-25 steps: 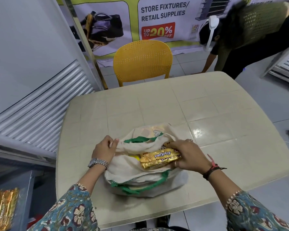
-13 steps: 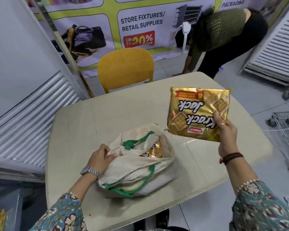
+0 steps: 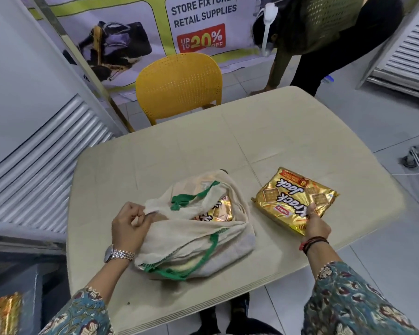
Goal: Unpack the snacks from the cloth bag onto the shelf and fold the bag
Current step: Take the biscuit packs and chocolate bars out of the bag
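Left hand (image 3: 128,224) pinches the cloth bag (image 3: 194,240) rim; right hand (image 3: 316,226) grips a gold biscuit pack (image 3: 293,201) on the table (image 3: 288,141)

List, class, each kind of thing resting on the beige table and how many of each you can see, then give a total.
Cloth bag: 1
Gold Krack Jack packet lying out on the table: 1
Gold packet showing inside the bag's mouth: 1 visible; more may be hidden
Total: 3 things visible

Gold cracker packet (image 3: 294,199) under right hand (image 3: 316,227) (cloth bag (image 3: 198,240) beside)
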Motion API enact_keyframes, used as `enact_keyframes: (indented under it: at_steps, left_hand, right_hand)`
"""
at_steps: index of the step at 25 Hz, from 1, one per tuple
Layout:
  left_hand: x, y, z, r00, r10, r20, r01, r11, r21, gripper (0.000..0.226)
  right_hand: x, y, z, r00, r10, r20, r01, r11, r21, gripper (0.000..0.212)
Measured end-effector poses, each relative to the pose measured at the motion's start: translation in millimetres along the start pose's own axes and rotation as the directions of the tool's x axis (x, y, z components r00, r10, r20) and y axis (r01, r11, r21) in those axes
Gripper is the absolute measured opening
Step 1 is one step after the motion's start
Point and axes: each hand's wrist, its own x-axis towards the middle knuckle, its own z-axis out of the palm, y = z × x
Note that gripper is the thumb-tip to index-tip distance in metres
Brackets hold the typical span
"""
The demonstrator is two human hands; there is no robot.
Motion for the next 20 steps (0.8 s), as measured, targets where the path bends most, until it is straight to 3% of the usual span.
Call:
enact_keyframes:
  at_steps: [3, 6, 8, 9, 10, 11, 12, 13, 15, 17, 18, 20]
  left_hand:
    - [1.6, -5.6, -5.1, 0.999, -0.027, 0.023, 0.028, 0.998, -0.054, 0.053]
    - [1.4, 0.6, -9.8, 0.992, -0.002, 0.128, -0.008, 0.997, 0.073, 0.058]
    - [2.1, 1.8, -8.5, 0.971, -0.066, 0.228, 0.019, 0.979, 0.202, 0.057]
    - [1.9, 1.7, -6.1, 0.951, -0.112, 0.288, 0.036, 0.966, 0.254, 0.059]
    - [1.6, 0.9, -3.1, 0.926, -0.155, 0.344, 0.048, 0.953, 0.299, 0.06]
    - [1.7, 0.4, 0.1, 0.903, -0.186, 0.387, 0.051, 0.941, 0.334, 0.059]
    - [2.5, 0.8, 3.9, 0.884, -0.203, 0.422, 0.041, 0.931, 0.362, 0.056]
    - [3.1, 1.1, 7.7, 0.866, -0.218, 0.45, 0.032, 0.923, 0.384, 0.051]
    - [4.7, 3.1, 14.3, 0.843, -0.248, 0.476, 0.039, 0.913, 0.407, 0.056]
    - [7.1, 8.2, 17.9, 0.859, -0.215, 0.464, 0.03, 0.927, 0.374, 0.065]
    - [8.0, 12.3, 18.2, 0.884, -0.162, 0.439, 0.009, 0.944, 0.331, 0.069]
    - [10.9, 19.6, 16.6, 0.934, -0.042, 0.354, -0.045, 0.971, 0.235, 0.074]
  right_hand:
    - [-3.3, -0.6, 3.2, 0.999, -0.009, -0.032, 0.005, 0.991, -0.137, 0.058]
    - [-10.9, -11.9, 8.7, 0.988, -0.048, -0.148, -0.01, 0.929, -0.371, 0.056]
    - [-35.7, -21.1, 20.5, 0.988, -0.145, -0.062, 0.094, 0.859, -0.503, 0.042]
    - [-51.3, -22.8, 29.5, 0.968, -0.237, 0.077, 0.242, 0.817, -0.524, 0.042]
    - [-66.9, -19.6, 40.6, 0.888, -0.404, 0.219, 0.458, 0.736, -0.498, 0.044]
    - [-78.1, -12.6, 52.9, 0.738, -0.551, 0.389, 0.675, 0.602, -0.427, 0.038]
    - [-93.4, -6.5, 65.1, 0.59, -0.591, 0.55, 0.805, 0.479, -0.349, 0.027]
    - [-106.3, -0.7, 79.0, 0.44, -0.534, 0.722, 0.891, 0.359, -0.278, 0.02]
    - [-120.9, 17.1, 105.7, 0.222, -0.303, 0.927, 0.972, 0.139, -0.188, 0.02]
    - [-130.5, 37.3, 129.0, 0.096, -0.066, 0.993, 0.984, -0.142, -0.105, 0.029]
    - [-133.3, 44.4, 137.9, 0.069, 0.015, 0.998, 0.968, -0.244, -0.063, 0.034]
    - [-127.9, 56.0, 152.7, 0.027, 0.087, 0.996, 0.946, -0.325, 0.003, 0.044]
